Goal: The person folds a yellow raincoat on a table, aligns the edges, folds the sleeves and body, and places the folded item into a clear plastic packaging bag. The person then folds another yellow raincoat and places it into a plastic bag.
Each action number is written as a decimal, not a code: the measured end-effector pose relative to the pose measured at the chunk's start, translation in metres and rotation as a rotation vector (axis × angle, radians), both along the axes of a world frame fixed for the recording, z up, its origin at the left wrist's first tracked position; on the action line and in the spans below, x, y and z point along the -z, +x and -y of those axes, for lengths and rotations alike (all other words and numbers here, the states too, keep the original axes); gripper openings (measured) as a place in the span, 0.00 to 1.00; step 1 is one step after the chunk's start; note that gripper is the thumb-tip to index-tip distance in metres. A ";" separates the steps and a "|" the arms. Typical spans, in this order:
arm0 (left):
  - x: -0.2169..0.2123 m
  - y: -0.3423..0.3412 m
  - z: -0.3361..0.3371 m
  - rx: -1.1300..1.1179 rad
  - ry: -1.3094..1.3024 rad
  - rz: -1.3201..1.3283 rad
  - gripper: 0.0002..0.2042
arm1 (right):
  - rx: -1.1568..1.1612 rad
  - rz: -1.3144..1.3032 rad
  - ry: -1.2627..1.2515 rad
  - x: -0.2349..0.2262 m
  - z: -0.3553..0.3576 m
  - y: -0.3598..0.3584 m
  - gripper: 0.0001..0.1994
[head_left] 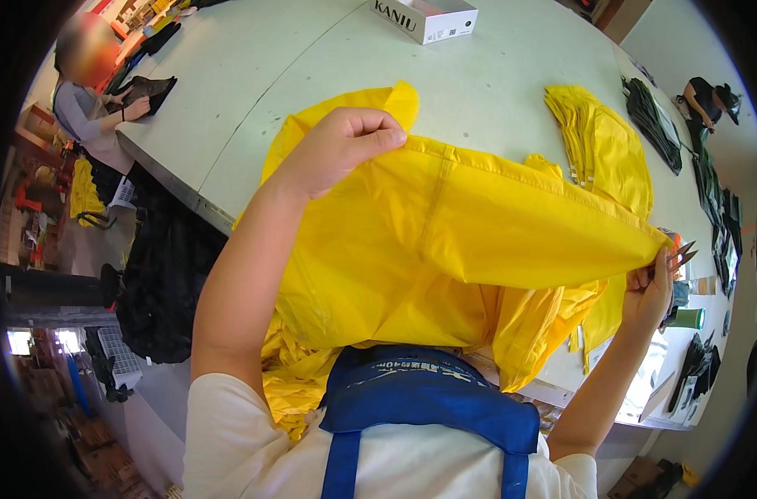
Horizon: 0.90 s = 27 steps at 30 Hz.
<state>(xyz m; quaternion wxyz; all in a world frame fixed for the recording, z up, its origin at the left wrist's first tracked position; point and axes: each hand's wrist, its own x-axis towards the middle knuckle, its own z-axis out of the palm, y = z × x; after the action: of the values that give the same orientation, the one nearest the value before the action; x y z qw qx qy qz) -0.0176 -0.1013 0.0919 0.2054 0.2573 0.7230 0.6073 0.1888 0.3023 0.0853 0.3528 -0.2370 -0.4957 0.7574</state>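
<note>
A large yellow garment (pixel 511 220) of smooth, coated-looking cloth is stretched in front of me, its hemmed upper edge running from hand to hand. My left hand (pixel 337 154) is closed, pinching that edge between thumb and fingers. At the other end, lower and to the right, my right hand (pixel 651 287) is closed on the corner of the edge. Pointed blades of thread snips (pixel 684 253) stick out beyond its fingers; their handles are hidden. A seam crosses the cloth between the hands. Lower folds hang over the table's near edge toward my blue apron (pixel 428 387).
The pale table (pixel 237 108) carries a stack of folded yellow pieces (pixel 599 141), a white box (pixel 424 21) and dark folded garments (pixel 653 121). A green cylinder (pixel 688 318) stands at the right. One person (pixel 83 116) works at the left, another (pixel 704 104) far right.
</note>
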 end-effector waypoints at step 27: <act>0.115 0.150 -0.051 0.498 -0.265 -0.155 0.27 | -0.808 0.319 0.730 0.130 0.177 -0.067 0.17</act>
<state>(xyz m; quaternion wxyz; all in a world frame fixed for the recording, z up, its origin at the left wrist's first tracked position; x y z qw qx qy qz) 0.1320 -0.0504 -0.0229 0.3239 0.4433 0.7243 0.4170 0.1213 0.1254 -0.0444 0.0146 -0.0028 -0.8238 0.5667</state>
